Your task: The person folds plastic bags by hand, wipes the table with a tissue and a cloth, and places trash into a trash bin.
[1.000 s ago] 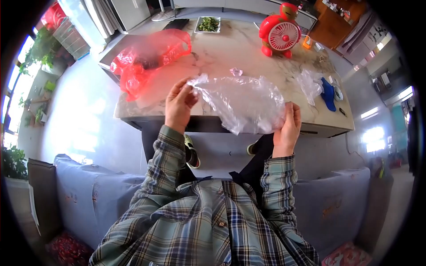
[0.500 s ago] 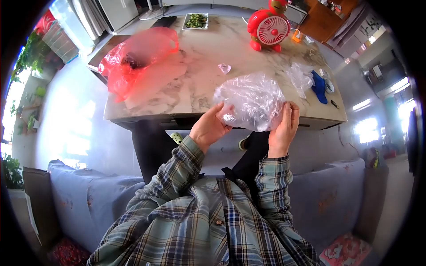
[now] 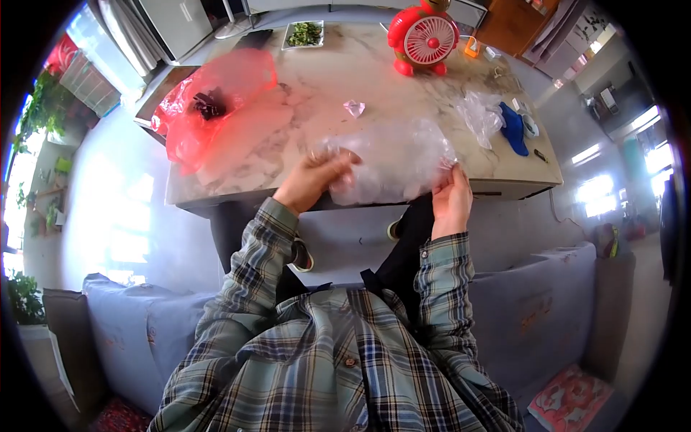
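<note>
A clear plastic bag [image 3: 399,158] is stretched between my two hands above the near edge of the marble-patterned table [image 3: 302,129]. My left hand [image 3: 317,178] is closed on the bag's left side, its fingers slightly blurred. At the bag's right edge, my right hand [image 3: 452,198] pinches the plastic between thumb and fingers. A small pinkish scrap of plastic [image 3: 354,108] lies on the table just beyond the bag. To the left rests a red plastic bag [image 3: 241,75] with something dark on or in it.
A red fan [image 3: 430,39] and a white dish of greens [image 3: 304,34] stand at the far side. On the right lie another crumpled clear bag [image 3: 479,119], a blue cloth-like item [image 3: 512,131] and a small dark object [image 3: 540,155]. A covered sofa [image 3: 533,302] is behind me.
My left hand has moved left and turned over, pulling the clear bag wider and flatter. My right hand keeps its hold at the right edge. The view has shifted slightly.
</note>
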